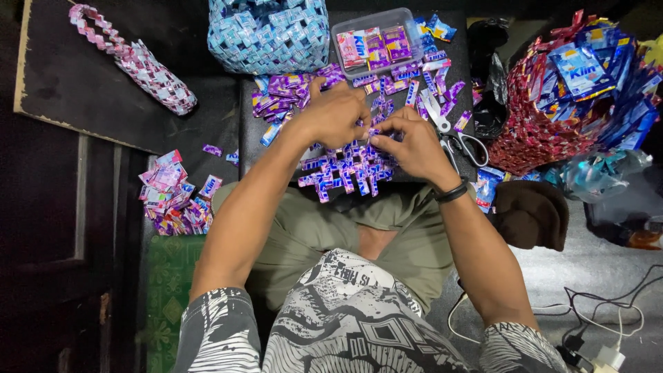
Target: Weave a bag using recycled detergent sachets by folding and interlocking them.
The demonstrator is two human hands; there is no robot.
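The left hand [336, 114] and right hand [413, 141] both pinch a purple woven foil-wrapper panel [349, 169]. Grey-handled scissors [452, 135] lie at three o'clock, just beside the right hand.

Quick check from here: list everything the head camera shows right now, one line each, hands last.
woven panel of folded purple wrapper strips: one, purple and white, on the dark board under both hands
loose folded purple wrapper pieces: many, behind the hands
clear plastic tray: one, holding wrappers, far edge
blue woven wrapper basket: one, top centre
pink woven wrapper strap: one, top left
steel scissors: one, right of the hands
pile of flat wrappers: one, pink and purple, left floor
black wristband: one, right wrist
left hand: grip on the panel
right hand: grip on the panel
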